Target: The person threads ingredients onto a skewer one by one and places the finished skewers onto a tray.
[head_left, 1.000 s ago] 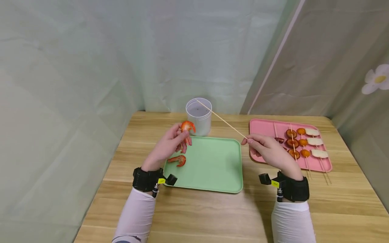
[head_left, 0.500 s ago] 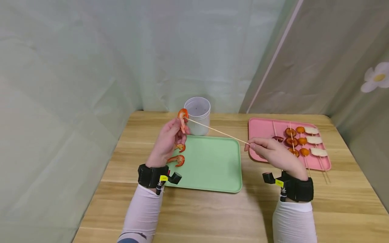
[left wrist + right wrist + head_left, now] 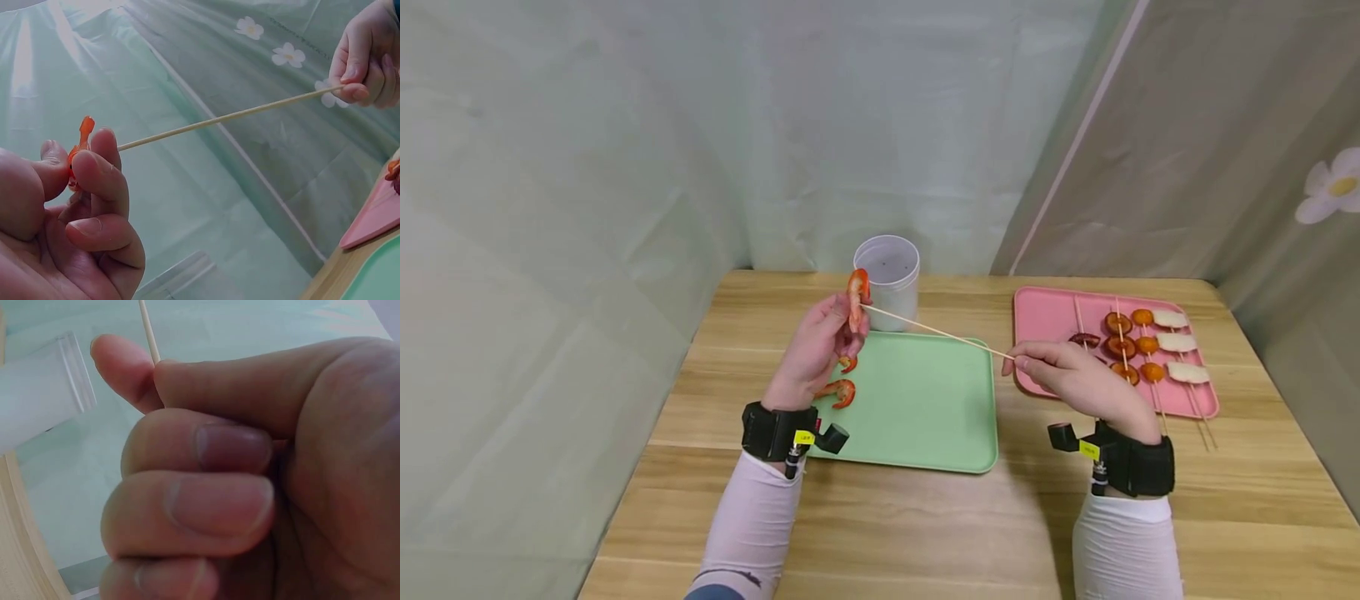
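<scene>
Head view: left hand [image 3: 816, 350] pinching a shrimp [image 3: 856, 293] upright above the green tray's [image 3: 925, 417] far left corner, likely lifted clear to present a flank to the skewer [image 3: 936, 332]. Right hand [image 3: 1075, 379] pinching the skewer's near end, tip meeting the shrimp. Two more shrimp [image 3: 841, 390] lying on the tray under the left hand. Cup [image 3: 887, 279] behind; pink tray [image 3: 1045, 321] with filled skewers to the right.

Left wrist: thumb and fingers [image 3: 103, 172] clamped on the shrimp [image 3: 81, 140], orange-red, curled, mostly hidden; skewer [image 3: 225, 117] tip vanishing behind a fingertip.

Right wrist: fingers [image 3: 212, 500] curled tight, thin pale skewer [image 3: 149, 330] pinched between thumb and forefinger.
</scene>
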Demonstrator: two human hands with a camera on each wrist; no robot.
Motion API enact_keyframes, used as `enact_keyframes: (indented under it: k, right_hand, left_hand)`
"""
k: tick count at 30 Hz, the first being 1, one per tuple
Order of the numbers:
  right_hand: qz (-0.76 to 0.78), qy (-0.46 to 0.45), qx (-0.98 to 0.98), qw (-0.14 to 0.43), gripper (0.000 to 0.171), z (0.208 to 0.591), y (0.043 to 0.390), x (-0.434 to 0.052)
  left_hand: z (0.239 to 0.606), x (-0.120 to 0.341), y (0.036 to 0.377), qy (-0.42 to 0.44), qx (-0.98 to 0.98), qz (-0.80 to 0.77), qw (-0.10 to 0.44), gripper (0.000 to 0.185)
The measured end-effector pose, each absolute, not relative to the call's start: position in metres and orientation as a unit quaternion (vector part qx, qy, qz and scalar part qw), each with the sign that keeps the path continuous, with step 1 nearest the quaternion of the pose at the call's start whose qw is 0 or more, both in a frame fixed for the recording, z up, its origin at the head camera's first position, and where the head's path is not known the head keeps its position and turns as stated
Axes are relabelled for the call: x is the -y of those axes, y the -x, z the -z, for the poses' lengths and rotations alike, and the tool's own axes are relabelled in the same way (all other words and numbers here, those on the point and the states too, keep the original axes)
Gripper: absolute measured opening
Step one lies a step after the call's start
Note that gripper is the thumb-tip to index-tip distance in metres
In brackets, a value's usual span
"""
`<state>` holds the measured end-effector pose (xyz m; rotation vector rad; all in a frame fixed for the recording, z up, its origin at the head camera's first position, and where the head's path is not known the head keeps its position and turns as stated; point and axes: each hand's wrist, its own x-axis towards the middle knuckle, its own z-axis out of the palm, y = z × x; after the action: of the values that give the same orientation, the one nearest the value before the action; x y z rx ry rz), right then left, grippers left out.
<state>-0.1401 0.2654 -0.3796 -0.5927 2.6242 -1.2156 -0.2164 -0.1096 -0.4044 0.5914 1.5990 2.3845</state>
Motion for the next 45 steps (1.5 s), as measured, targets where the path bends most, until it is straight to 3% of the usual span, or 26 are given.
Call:
enact_keyframes:
  k: [10, 20, 31, 39, 45]
  right_hand:
    - [0.416, 0.196, -0.882, 0.108, 0.020, 0.376, 0.139, -0.262]
    - [0.433, 0.227, -0.864, 0.121, 0.021, 0.376, 0.138, -0.255]
    - [0.392, 0.262, -0.880, 0.061, 0.023, 0.377, 0.136, -0.235]
    - [0.404, 0.273, -0.872, 0.048, 0.022, 0.383, 0.142, -0.201]
    - [0.420, 0.278, -0.863, 0.044, 0.021, 0.386, 0.144, -0.194]
  left_hand:
    - [0.402, 0.111, 0.216, -0.194, -0.590, -0.779, 0.086, 0.043]
    - [0.400, 0.111, 0.214, -0.177, -0.614, -0.767, 0.059, 0.033]
    - [0.399, 0.100, 0.208, -0.173, -0.637, -0.750, 0.032, 0.040]
    - [0.407, 0.056, 0.187, -0.233, -0.685, -0.682, 0.103, 0.041]
    - [0.411, 0.043, 0.180, -0.253, -0.689, -0.670, 0.115, 0.042]
